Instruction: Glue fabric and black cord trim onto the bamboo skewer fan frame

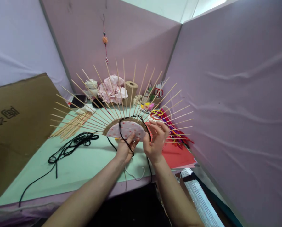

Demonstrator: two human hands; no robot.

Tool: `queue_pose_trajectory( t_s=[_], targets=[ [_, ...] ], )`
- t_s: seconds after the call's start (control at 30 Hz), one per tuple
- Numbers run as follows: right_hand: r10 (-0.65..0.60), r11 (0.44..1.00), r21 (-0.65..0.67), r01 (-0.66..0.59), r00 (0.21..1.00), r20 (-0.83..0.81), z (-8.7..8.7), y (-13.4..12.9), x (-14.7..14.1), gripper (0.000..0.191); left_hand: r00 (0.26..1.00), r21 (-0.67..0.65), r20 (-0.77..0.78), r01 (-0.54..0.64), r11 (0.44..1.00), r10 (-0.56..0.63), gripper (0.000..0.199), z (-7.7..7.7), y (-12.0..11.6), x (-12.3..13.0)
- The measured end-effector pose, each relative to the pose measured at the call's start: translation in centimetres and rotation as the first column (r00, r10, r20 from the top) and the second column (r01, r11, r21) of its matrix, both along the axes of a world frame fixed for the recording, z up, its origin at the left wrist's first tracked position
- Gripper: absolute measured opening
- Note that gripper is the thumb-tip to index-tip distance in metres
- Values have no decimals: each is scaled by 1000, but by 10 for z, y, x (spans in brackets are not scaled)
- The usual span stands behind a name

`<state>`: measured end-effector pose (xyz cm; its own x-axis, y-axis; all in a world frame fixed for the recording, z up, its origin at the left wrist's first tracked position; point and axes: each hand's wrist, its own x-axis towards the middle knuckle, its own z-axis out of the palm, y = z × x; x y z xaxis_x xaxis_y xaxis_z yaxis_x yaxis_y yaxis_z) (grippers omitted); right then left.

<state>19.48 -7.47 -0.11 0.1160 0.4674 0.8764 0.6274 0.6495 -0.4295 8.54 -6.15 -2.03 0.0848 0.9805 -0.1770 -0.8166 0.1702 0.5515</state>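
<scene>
A half-round piece [115,129] covered in spotted pink cloth has a brown woven rim, with thin wooden sticks fanning out from it. My left hand [126,147] grips its lower edge, thumb on the cloth. Black cord [119,126] loops over the cloth and past my left hand. At the right end of the rim is my right hand [156,140], its fingers curled around the black cord there; the fingertips are partly hidden. More black cord [77,142] lies in a tangle on the table to the left.
Loose sticks [76,124] lie at the left of the green table [84,170]. Behind stand a white jar [92,86], pink ruffled cloth [112,90] and a twine roll [131,91]. Red sheets [178,156] and colourful pipe cleaners [175,130] are at right. Cardboard [20,126] stands left.
</scene>
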Motion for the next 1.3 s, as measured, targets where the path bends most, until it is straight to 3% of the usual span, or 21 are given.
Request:
queue_pose_trajectory(
  t_s=[0.17,0.27,0.4,0.57,0.73,0.9,1.07,1.2,1.3],
  targets=[
    [64,997,42,-60,992,-107,6,-3,-1,42,998,41,-59,-16,999,19,33,2,-1,1],
    [6,996,90,5,992,-124,16,-4,0,37,996,41,-71,-45,998,48,35,3,-1,0],
    [-20,999,50,18,999,43,31,-1,-2,26,996,61,-71,-47,997,51,38,4,-1,0],
    [-43,999,10,42,977,208,45,9,-16,26,990,117,-90,-100,988,111,43,2,0,2],
    [-98,995,18,97,960,264,48,19,-28,19,984,165,-106,-126,978,145,40,1,1,2],
    [-69,991,121,49,983,172,33,4,-19,17,984,166,-116,-114,979,134,35,6,1,-3],
    [45,999,-9,-44,976,213,-1,-31,3,30,988,120,-65,-133,984,142,30,11,7,-10],
    [-87,995,-43,88,996,32,-23,-47,18,31,978,106,-8,-204,973,206,33,13,17,-18],
    [-125,973,-199,114,991,-46,-33,-46,27,17,975,128,18,-220,967,220,33,16,24,-27]
  ],
)
